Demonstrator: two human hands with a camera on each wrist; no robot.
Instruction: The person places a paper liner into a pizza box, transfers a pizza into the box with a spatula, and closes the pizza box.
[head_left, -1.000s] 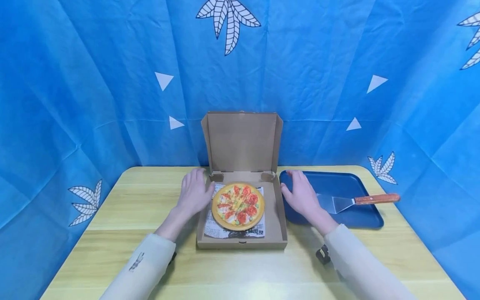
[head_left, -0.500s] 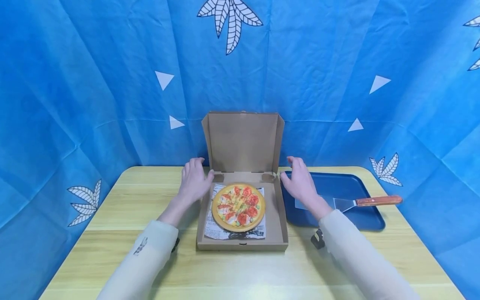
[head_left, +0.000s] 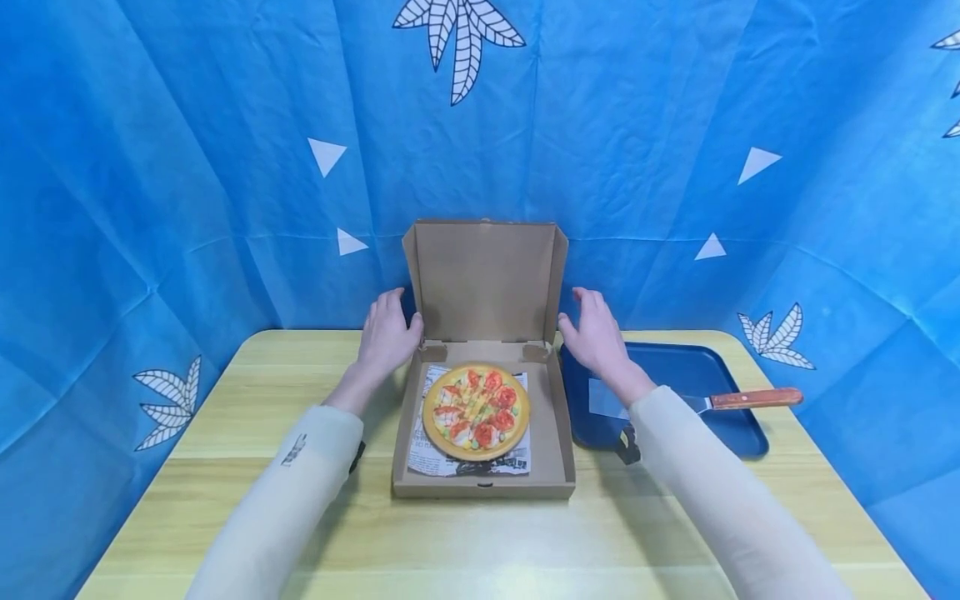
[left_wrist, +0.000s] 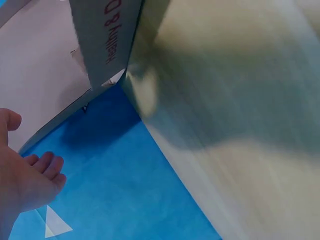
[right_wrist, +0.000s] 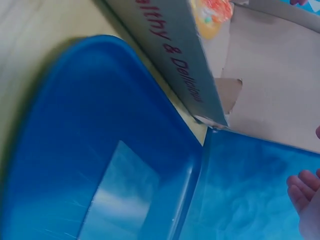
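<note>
A cardboard pizza box (head_left: pixel 551 433) stands with its lid (head_left: pixel 486 283) raised upright at the back. Inside, a round pizza (head_left: pixel 476 412) with red toppings lies on newsprint paper (head_left: pixel 431 458). My left hand (head_left: pixel 385 337) is beside the lid's lower left edge, thumb toward the cardboard and fingers loosely bent. On the opposite side my right hand (head_left: pixel 597 337) mirrors it, its thumb near the lid's right edge. Neither hand grips anything. In the left wrist view, the left fingers (left_wrist: pixel 50 165) appear behind the lid; the right fingers (right_wrist: pixel 302 185) do likewise in the right wrist view.
To the right of the box sits a blue tray (head_left: pixel 675 367). A spatula lies across it, its wooden handle (head_left: pixel 756 398) sticking out past the tray's right rim and its blade partly hidden by the right arm. A blue curtain (head_left: pixel 480 150) hangs directly behind the table (head_left: pixel 225 467).
Both hands have moved forward and up along the box's sides, from the base's rear corners to the lid's lower edges. The box, pizza and tray stay put.
</note>
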